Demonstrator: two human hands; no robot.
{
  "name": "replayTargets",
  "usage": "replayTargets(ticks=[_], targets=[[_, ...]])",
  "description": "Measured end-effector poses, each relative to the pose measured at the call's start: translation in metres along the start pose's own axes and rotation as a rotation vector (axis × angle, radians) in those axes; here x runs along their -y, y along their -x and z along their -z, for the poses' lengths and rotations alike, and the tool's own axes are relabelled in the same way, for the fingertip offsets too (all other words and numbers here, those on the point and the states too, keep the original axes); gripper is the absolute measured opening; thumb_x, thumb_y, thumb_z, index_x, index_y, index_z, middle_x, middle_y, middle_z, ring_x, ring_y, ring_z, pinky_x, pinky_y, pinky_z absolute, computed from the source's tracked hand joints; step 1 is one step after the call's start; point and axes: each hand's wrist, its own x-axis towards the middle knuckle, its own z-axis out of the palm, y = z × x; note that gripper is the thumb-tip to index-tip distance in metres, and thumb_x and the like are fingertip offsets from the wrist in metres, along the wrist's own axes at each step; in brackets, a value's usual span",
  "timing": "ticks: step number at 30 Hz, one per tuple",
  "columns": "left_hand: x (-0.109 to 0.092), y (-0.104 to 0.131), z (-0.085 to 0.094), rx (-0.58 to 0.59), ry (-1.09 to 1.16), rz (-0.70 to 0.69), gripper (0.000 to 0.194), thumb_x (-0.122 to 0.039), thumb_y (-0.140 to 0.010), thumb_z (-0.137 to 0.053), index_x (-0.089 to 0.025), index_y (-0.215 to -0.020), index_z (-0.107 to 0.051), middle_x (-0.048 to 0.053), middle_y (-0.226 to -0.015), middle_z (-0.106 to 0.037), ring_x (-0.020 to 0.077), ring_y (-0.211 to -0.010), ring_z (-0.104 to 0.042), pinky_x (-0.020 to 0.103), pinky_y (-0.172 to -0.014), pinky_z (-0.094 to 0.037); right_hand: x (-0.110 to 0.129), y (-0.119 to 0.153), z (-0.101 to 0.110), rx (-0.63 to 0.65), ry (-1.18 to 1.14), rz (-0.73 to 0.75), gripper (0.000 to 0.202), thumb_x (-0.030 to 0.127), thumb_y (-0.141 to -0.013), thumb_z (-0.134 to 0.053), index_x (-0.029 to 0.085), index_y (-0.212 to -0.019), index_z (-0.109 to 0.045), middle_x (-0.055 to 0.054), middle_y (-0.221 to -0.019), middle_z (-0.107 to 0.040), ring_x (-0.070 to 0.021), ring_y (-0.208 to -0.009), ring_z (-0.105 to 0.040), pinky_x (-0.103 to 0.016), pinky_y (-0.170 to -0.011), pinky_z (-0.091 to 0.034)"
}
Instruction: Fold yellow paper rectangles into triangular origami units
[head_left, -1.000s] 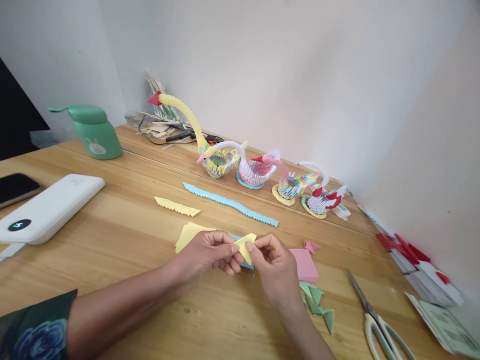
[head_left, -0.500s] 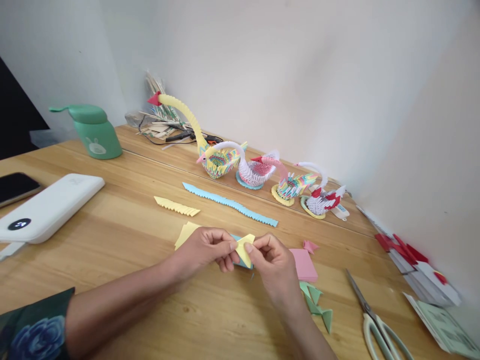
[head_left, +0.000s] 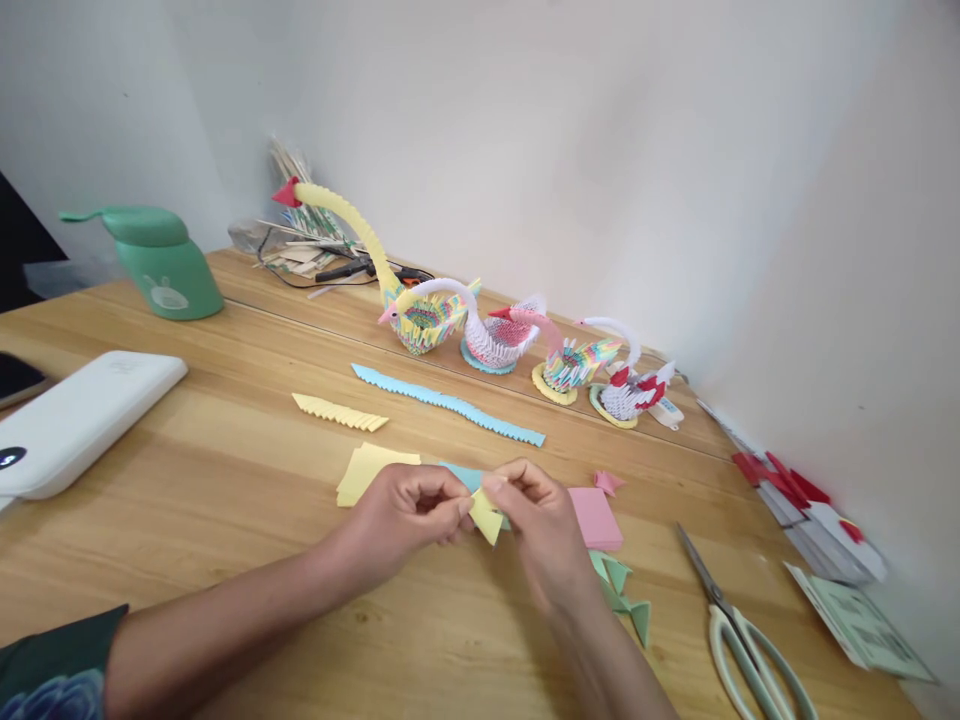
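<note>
Your fingers hide much of the folded yellow paper piece (head_left: 486, 522): its upper end goes under your right thumb, so its full outline is hard to make out. Your left hand (head_left: 411, 512) pinches its left edge between thumb and forefinger, the other fingers curled; your right hand (head_left: 541, 530), likewise nearly closed, grips the upper end. The piece is held between them, in front of the blue paper (head_left: 461, 476), which your hands partly cover. The picture's left edge cuts off the phone (head_left: 19, 377) and part of the white power bank (head_left: 101, 415).

Compared with half a second ago, your view has swung slightly right, and your right thumb now covers the corner that pointed up and right.

The piece's visible corner points down, toward your side of the wooden table (head_left: 360, 640). The part showing slants from your right thumb down toward you; you cannot tell its whole long axis.
</note>
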Motion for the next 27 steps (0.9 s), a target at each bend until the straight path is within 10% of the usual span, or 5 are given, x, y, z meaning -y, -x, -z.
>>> replayTargets(ticks=[8, 13, 17, 22, 27], targets=[[-0.003, -0.007, 0.010, -0.072, 0.078, 0.062, 0.023, -0.033, -0.076, -0.061, -0.015, -0.064, -0.067, 0.001, -0.055, -0.064, 0.0107, -0.050, -0.056, 0.021, -0.053, -0.046, 0.007, -0.006, 0.019, -0.052, -0.038, 0.098, 0.029, 0.046, -0.078, -0.062, 0.017, -0.072, -0.064, -0.001, -0.068, -0.058, -0.0144, -0.067, -0.054, -0.034, -0.075, -0.047], [-0.005, -0.008, 0.011, -0.097, 0.086, 0.050, 0.023, -0.036, -0.073, -0.063, -0.015, -0.065, -0.068, 0.000, -0.053, -0.063, 0.0110, -0.050, -0.055, 0.022, -0.053, -0.045, 0.003, 0.002, 0.005, 0.200, 0.170, 0.055, 0.029, 0.041, -0.074, -0.067, 0.018, -0.092, -0.062, -0.001, -0.072, -0.063, -0.0151, -0.068, -0.057, -0.027, -0.065, -0.044], [0.001, -0.009, 0.010, -0.062, 0.110, 0.056, 0.027, -0.040, -0.072, -0.065, -0.014, -0.066, -0.068, 0.000, -0.053, -0.062, 0.0110, -0.050, -0.055, 0.022, -0.054, -0.045, 0.003, 0.001, 0.003, 0.089, 0.297, 0.088, 0.019, 0.034, -0.074, -0.066, 0.018, -0.068, -0.057, 0.004, -0.059, -0.055, -0.0110, -0.055, -0.048, -0.022, -0.052, -0.036], [0.003, -0.011, 0.011, 0.052, 0.382, 0.211, 0.045, -0.056, -0.075, -0.057, -0.012, -0.076, -0.065, 0.005, -0.064, -0.068, 0.0137, -0.051, -0.060, 0.025, -0.051, -0.048, 0.007, 0.003, 0.008, -0.009, 0.543, 0.457, 0.006, 0.019, -0.079, -0.059, 0.020, -0.073, -0.062, -0.001, -0.071, -0.062, -0.0166, -0.069, -0.057, -0.028, -0.064, -0.044], [0.002, -0.010, 0.015, 0.178, 0.453, 0.353, 0.042, -0.052, -0.072, -0.063, -0.011, -0.066, -0.061, 0.005, -0.060, -0.067, 0.0115, -0.044, -0.058, 0.021, -0.043, -0.043, 0.009, 0.007, 0.006, 0.161, 0.749, 0.733, 0.023, 0.010, -0.083, -0.051, 0.024, -0.084, -0.069, -0.006, -0.083, -0.066, -0.0192, -0.078, -0.061, -0.032, -0.067, -0.048]])
